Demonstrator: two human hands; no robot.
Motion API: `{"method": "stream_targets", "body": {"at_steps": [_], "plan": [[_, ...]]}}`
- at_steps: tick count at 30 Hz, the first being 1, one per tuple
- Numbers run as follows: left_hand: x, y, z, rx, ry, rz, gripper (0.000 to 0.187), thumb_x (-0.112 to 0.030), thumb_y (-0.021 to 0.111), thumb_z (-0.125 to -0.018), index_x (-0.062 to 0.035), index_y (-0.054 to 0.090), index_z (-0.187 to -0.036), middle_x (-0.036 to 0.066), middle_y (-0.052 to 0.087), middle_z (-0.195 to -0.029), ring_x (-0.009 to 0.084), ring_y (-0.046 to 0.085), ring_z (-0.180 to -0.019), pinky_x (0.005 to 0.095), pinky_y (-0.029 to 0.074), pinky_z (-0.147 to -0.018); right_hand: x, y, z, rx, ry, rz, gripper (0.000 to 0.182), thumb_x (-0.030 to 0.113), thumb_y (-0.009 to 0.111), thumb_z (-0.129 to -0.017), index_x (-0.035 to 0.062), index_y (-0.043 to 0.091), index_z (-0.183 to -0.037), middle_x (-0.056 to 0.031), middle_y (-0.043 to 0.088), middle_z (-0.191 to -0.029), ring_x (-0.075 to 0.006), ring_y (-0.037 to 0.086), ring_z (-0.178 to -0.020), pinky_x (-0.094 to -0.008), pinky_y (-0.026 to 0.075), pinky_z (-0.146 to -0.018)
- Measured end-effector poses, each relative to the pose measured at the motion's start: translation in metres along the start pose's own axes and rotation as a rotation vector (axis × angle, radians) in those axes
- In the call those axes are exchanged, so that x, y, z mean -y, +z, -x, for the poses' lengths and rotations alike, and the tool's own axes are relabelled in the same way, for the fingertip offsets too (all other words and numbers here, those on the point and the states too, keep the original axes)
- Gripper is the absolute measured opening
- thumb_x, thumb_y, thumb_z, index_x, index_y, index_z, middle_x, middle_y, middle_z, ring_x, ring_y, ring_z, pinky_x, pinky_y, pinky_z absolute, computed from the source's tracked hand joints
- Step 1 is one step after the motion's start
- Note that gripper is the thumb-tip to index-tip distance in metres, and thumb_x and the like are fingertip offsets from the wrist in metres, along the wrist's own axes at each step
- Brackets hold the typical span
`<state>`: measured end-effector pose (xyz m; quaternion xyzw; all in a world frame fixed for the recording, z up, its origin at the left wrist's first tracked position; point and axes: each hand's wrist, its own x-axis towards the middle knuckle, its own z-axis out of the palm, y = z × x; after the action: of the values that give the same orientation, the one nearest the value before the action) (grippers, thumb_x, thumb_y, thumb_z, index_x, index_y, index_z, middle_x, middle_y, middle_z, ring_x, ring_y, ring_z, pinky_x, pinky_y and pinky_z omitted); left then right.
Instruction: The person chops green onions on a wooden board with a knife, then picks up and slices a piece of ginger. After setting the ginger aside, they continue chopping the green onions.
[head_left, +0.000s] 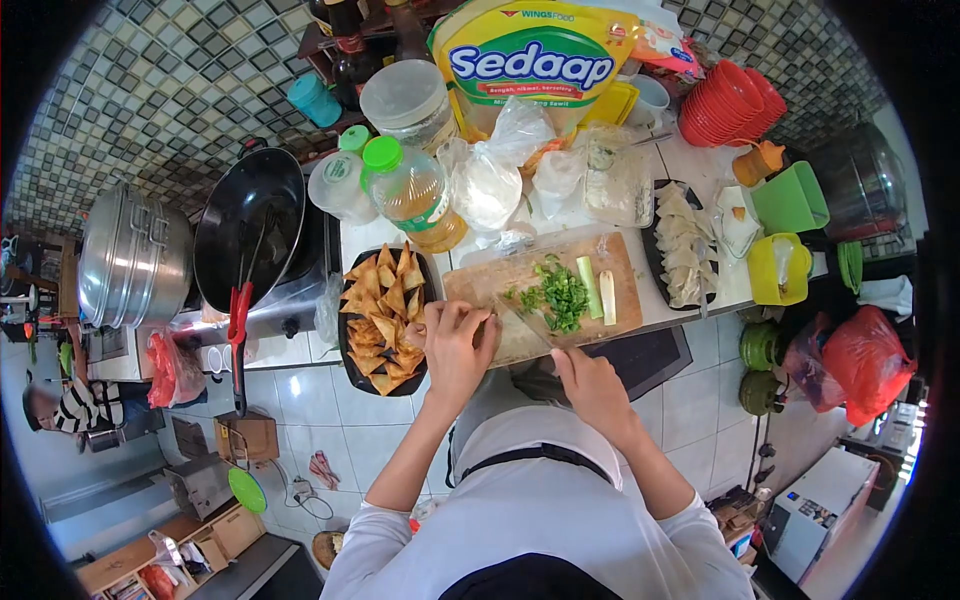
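Observation:
A wooden cutting board (480,285) lies on the white counter. Chopped green leaves (563,294) are heaped on its middle, with a pale green stalk (589,287) and a whiter stalk (607,298) to their right. My right hand (592,385) is closed round the handle of a knife (527,321), whose blade points up and left beside the greens. My left hand (456,345) is at the board's left edge with curled fingers; what it holds, if anything, I cannot make out. Just left of it stands a black tray (352,372) of golden fried triangles (385,308).
A black wok (225,235) and a steel steamer (125,255) stand at the left. Behind the board are an oil bottle (410,200), plastic bags (485,190) and a Sedaap pouch (535,65). To the right are a tray of pale dumplings (684,245) and red baskets (722,105).

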<state>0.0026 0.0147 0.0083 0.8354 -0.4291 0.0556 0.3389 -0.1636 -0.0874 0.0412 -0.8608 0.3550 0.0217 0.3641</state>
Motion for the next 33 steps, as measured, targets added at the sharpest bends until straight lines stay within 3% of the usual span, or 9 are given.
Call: {"method": "stream_targets", "body": {"at_steps": [3, 5, 8, 21, 33], "plan": [[0.002, 0.003, 0.003, 0.001, 0.026, -0.033, 0.009, -0.009, 0.073, -0.072, -0.0065, 0.068, -0.08, 0.005, 0.059, -0.078, 0.0278, 0.052, -0.087, 0.0385, 0.038, -0.074, -0.006, 0.004, -0.001, -0.033, -0.01, -0.078, 0.036, 0.032, 0.044, -0.097, -0.0005, 0.056, -0.088, -0.0286, 0.059, -0.067, -0.047, 0.059, -0.064, -0.0542, 0.047, -0.056], [0.009, 0.011, 0.008, 0.019, 0.0, 0.007, 0.006, -0.015, 0.072, -0.075, -0.0128, 0.068, -0.079, -0.001, 0.059, -0.083, 0.022, 0.051, -0.089, 0.0429, 0.025, -0.077, -0.009, 0.011, 0.001, -0.039, -0.043, -0.126, 0.036, 0.032, 0.043, -0.098, -0.0002, 0.057, -0.09, -0.0291, 0.059, -0.067, -0.0471, 0.059, -0.063, -0.0539, 0.047, -0.054], [0.002, 0.015, 0.009, 0.032, -0.007, 0.017, 0.006, -0.015, 0.071, -0.075, -0.0129, 0.068, -0.08, -0.002, 0.06, -0.081, 0.021, 0.051, -0.089, 0.043, 0.025, -0.077, 0.002, 0.01, 0.003, -0.011, 0.011, -0.132, 0.031, 0.028, 0.044, -0.098, 0.0003, 0.055, -0.089, -0.0271, 0.059, -0.068, -0.0473, 0.057, -0.067, -0.0541, 0.045, -0.059], [-0.004, 0.007, 0.0, 0.058, -0.017, 0.01, 0.006, -0.016, 0.073, -0.074, -0.0149, 0.068, -0.077, -0.004, 0.059, -0.081, 0.0209, 0.05, -0.088, 0.0431, 0.024, -0.079, 0.004, -0.003, 0.004, 0.099, 0.034, 0.01, 0.036, 0.034, 0.042, -0.098, 0.0012, 0.057, -0.095, -0.0275, 0.059, -0.063, -0.0469, 0.06, -0.062, -0.0549, 0.047, -0.055], [-0.004, 0.005, -0.003, 0.109, -0.041, 0.026, 0.011, -0.011, 0.073, -0.071, -0.0123, 0.063, -0.076, -0.001, 0.053, -0.089, 0.0224, 0.047, -0.091, 0.0418, 0.025, -0.075, -0.007, 0.007, -0.009, 0.156, 0.021, -0.13, 0.037, 0.035, 0.041, -0.098, 0.0011, 0.055, -0.098, -0.0292, 0.059, -0.067, -0.0477, 0.059, -0.067, -0.0557, 0.046, -0.06]]}}
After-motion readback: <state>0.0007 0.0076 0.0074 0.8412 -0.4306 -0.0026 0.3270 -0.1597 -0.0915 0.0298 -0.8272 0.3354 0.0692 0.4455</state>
